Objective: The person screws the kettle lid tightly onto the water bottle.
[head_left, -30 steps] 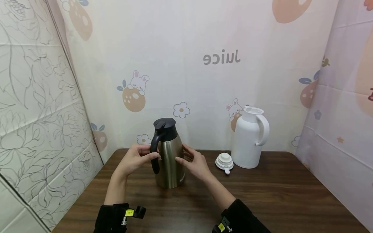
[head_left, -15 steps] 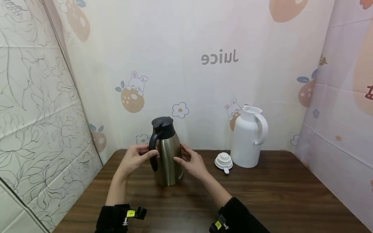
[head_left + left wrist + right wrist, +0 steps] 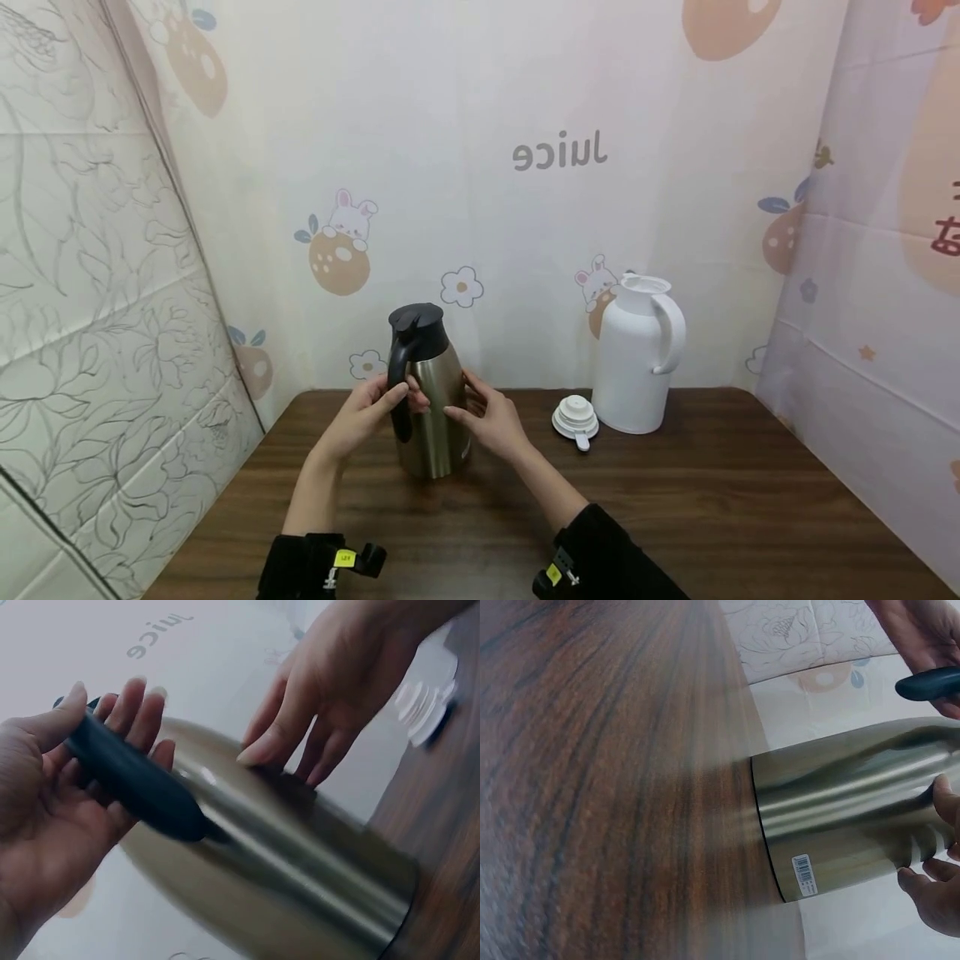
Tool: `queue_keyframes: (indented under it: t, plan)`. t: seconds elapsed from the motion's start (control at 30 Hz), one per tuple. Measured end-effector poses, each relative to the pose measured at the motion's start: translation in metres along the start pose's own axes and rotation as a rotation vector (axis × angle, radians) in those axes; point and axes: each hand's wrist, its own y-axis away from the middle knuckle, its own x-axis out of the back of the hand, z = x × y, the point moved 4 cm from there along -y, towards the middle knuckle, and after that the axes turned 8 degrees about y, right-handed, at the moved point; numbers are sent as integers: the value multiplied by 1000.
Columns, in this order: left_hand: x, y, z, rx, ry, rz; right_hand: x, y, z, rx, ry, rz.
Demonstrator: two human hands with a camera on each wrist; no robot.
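Note:
A steel vacuum jug (image 3: pixel 431 433) with a black lid (image 3: pixel 416 321) stands upright on the table, its black handle (image 3: pixel 397 375) facing left. My left hand (image 3: pixel 363 412) holds that handle: fingers pass through its loop, and the thumb lies on the outer side. On the jug's right flank, my right hand (image 3: pixel 491 425) holds the steel body between thumb and fingers. A small barcode sticker (image 3: pixel 805 875) shows low on the body in the right wrist view. Part of the right fingers is hidden behind the jug in the head view.
To the right stands a white jug (image 3: pixel 633 358) with its top uncovered. Beside its base lies a white stopper (image 3: pixel 576 417) with a small tab. The wooden table (image 3: pixel 712 500) meets a printed cloth wall (image 3: pixel 525 250) behind and on both sides.
My left hand has moved right, and its fingers now reach through the handle toward the body. The steel jug has shifted slightly back. The right hand keeps its hold.

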Motion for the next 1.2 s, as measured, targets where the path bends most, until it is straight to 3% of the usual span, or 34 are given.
queue_keyframes:
  t: [0.13, 0.4, 0.6, 0.93, 1.2]
  plan:
    - [-3, 2, -4, 0, 51, -13, -5, 1, 2, 10, 19, 14]
    - [7, -4, -14, -27, 34, 150, -16, -17, 12, 2, -12, 4]
    - [14, -6, -20, -64, 45, 228, -26, -32, 14, 24, -62, -40]
    - [28, -16, -23, -37, -30, 242, -33, -48, 22, 16, -37, -23]
    - [35, -32, -26, -66, -27, 215, -33, -63, 32, -8, -1, -1]
